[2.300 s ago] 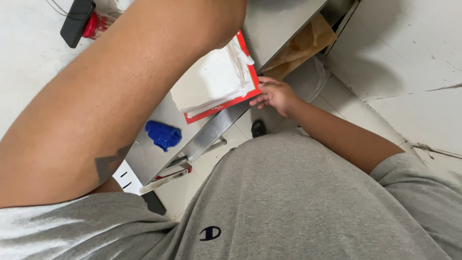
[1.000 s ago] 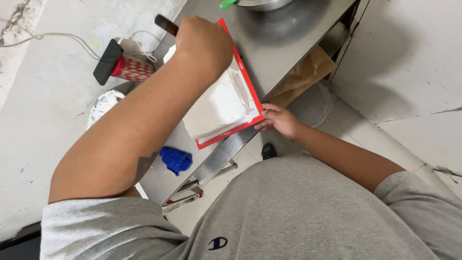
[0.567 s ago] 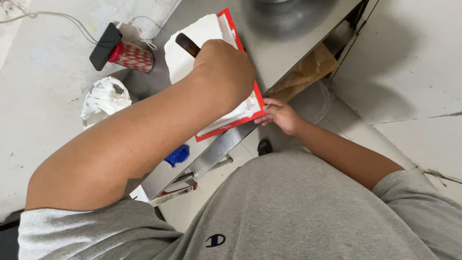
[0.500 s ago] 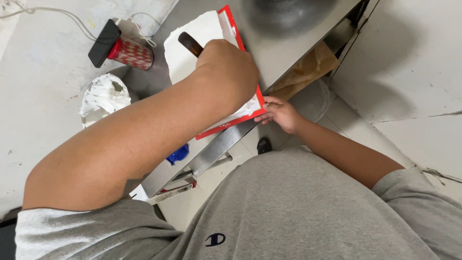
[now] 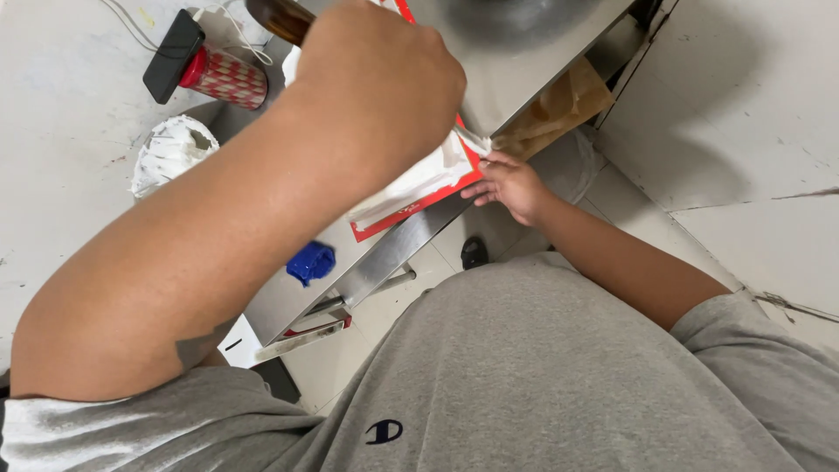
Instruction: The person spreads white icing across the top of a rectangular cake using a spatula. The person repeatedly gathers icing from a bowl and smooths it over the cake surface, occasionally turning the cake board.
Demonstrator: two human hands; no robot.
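The left hand (image 5: pixel 376 79) was closed around a dark brown handle (image 5: pixel 278 19) above the red board (image 5: pixel 411 205) with white stuff on it, on the steel table (image 5: pixel 516 83), while the right hand (image 5: pixel 509 182) pinched the board's edge, likely steadying it mid-cut, so the next push probably needed a firm hold.

The left arm fills the left half of the frame, running bare from the grey sleeve at the lower left up to the top centre. The left hand (image 5: pixel 380 83) is curled into a closed fist, its back turned to the camera, the fingers hidden beneath. The right arm reaches from the lower right toward the centre, forearm bare. The right hand (image 5: pixel 509 185) sits just right of centre, palm down, fingers bent and pinched together at the tips.
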